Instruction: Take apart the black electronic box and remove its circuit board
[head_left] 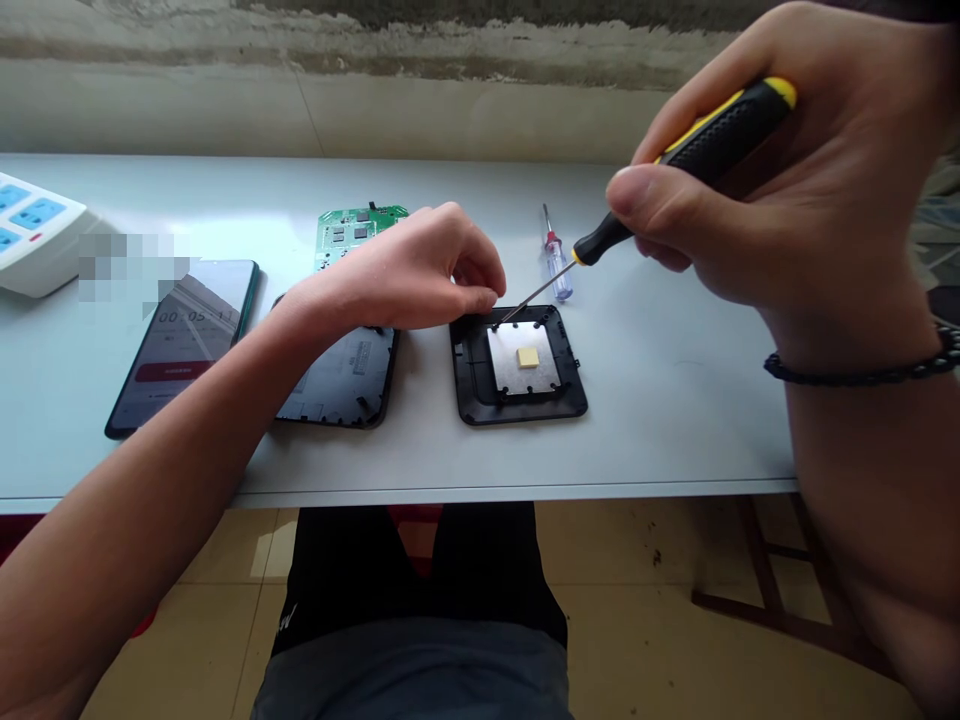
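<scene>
A black and yellow screwdriver [709,150] is gripped in my right hand [795,190]. Its thin shaft slants down to the upper left edge of a silver metal plate [506,375]. This plate, with a small pale yellow pad [528,357] in its middle, lies inside a black plastic cover [472,400]. My left hand [435,265] is at the cover's top left edge, fingers curled and thumb against the fingertips. Whether anything sits between those fingertips is hidden. Under my left wrist lies a second black plastic cover [356,380], with a green circuit board [349,230] behind it.
A smaller screwdriver with a clear handle [557,270] lies behind the cover. To the left are a phone [187,340] showing a timer and a white power strip [45,235]. The white table [675,420] ends at a front edge above my lap; a wall stands behind.
</scene>
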